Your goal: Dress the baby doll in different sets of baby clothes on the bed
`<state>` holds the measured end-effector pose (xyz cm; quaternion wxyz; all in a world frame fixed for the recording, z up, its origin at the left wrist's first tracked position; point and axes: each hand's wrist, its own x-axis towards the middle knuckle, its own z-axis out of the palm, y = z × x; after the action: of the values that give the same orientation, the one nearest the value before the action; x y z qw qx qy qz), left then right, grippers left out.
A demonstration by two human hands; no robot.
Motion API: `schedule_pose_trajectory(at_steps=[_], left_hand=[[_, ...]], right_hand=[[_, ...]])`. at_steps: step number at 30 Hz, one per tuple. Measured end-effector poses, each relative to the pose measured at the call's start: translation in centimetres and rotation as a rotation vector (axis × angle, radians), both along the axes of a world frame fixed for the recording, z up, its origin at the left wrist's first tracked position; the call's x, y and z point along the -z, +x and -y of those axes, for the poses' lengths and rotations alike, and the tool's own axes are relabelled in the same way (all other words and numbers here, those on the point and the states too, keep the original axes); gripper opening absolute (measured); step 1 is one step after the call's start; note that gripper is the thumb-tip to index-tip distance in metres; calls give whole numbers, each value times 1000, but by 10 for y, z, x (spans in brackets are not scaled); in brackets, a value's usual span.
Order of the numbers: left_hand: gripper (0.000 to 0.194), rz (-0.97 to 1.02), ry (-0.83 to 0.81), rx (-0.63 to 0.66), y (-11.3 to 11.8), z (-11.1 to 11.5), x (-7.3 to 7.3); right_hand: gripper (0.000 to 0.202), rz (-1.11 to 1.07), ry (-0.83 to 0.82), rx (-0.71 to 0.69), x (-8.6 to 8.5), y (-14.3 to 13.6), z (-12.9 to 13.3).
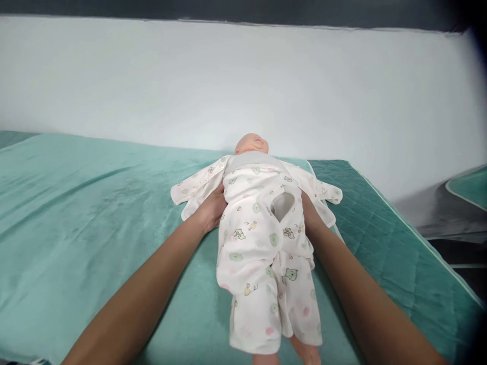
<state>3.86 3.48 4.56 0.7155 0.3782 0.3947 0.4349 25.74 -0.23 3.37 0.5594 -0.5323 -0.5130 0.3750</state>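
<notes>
A baby doll [251, 143] lies on its back, head toward the wall and feet toward me. It wears white patterned baby trousers [247, 238] with an opening at the crotch, pulled up over its middle. A matching jacket [203, 182] is spread open, its sleeves out to both sides. My left hand [214, 208] is closed at the waist of the trousers on the left; its fingertips are hidden behind the cloth and the doll's body. On the opposite side, my right hand [309, 210] presses against the waist, with its fingers out of sight behind the doll.
A smooth green cover [95, 228] lies under the doll, and a darker quilted green pad [380, 243] shows on the right. A white wall [228, 81] stands behind the doll's head. At the far right is another green padded edge [470, 187].
</notes>
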Motion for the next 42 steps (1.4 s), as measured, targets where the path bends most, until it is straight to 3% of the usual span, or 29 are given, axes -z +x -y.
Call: schedule_pose_trajectory(at_steps=[4, 8, 14, 19, 21, 25, 28, 31, 37, 42], left_hand=[[43, -35, 55, -5, 0, 3, -1], [39, -43, 87, -3, -6, 3, 0], [34, -171, 104, -80, -24, -1, 6], [23, -501, 495, -399, -31, 0, -2], [20, -580, 649, -422, -29, -3, -8], [16, -604, 782, -288, -16, -19, -23], [15, -641, 855, -144, -5, -35, -36], [16, -732, 914, 30, 2, -45, -48], [22, -826, 1029, 214, 2, -42, -55], [21, -802, 957, 283, 1, -39, -56]], right_hand=[[24, 97, 21, 78, 3, 5, -3], [25, 17, 17, 151, 15, 10, -10], [18, 55, 189, 214, 13, 13, -14], [16, 170, 206, 81, -3, 9, -17], [16, 208, 180, 50, -8, 8, -21], [18, 296, 233, 24, -20, 7, -35], [16, 337, 280, -90, -30, 4, -45], [19, 308, 211, -199, -34, 1, -51], [21, 115, 96, -291, -19, 4, -49], [25, -42, 24, -314, -10, 3, -53]])
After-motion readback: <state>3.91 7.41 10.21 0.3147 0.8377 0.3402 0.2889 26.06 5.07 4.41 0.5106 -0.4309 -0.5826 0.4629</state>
